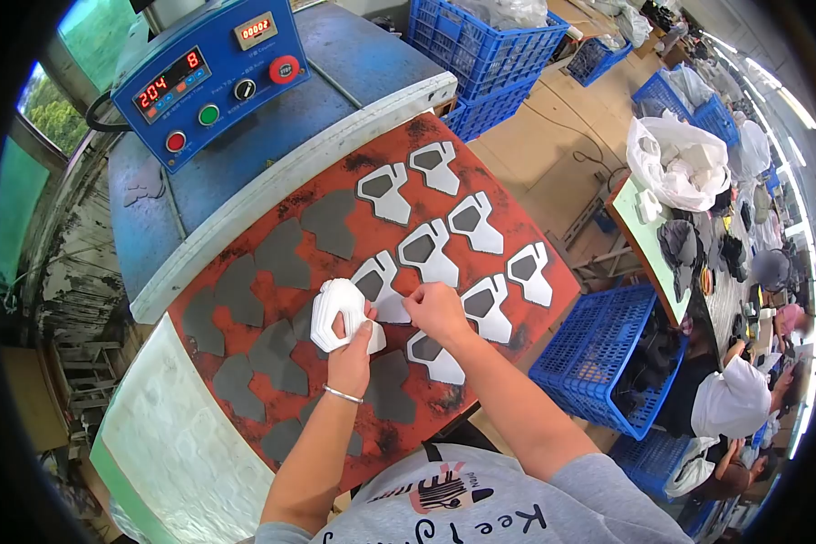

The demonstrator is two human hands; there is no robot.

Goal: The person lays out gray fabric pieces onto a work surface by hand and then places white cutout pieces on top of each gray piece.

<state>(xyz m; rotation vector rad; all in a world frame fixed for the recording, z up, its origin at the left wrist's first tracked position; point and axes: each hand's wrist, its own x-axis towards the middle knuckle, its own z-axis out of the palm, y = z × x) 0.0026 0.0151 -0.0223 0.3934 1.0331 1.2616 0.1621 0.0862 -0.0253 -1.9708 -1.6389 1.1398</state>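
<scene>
Gripping the stack of white cut-outs point(326, 317) is our left hand point(357, 337), closed around its lower right side, with the thumb beside the stack's opening. Our right hand point(437, 310) stands apart from the left, fingers bent and fingertips drawn together at the right edge of a white piece point(392, 303) on the board. We cannot tell whether these fingertips pinch that edge or only touch it.

Handling: we judge each cut-out to be light, thin and flexible. The layers sit slightly offset at the stack's edge, so we expect them to slide over one another if the grip loosens. We take hold at the broad solid end; the narrow strips around the opening probably bend or crease most easily.

Just beyond the hands, we see further white pieces point(440, 269) lying flat over dark grey pieces point(469, 219), grey showing through their openings. To the left, bare grey shapes point(279, 254) lie close together, some touching or overlapping. All rest on the red board point(431, 205).

Farther out, we note the blue control box point(222, 86) with lit red digits beyond the board, a pale sheet point(181, 408) on the left, and a blue crate point(576, 363) on the right.
</scene>
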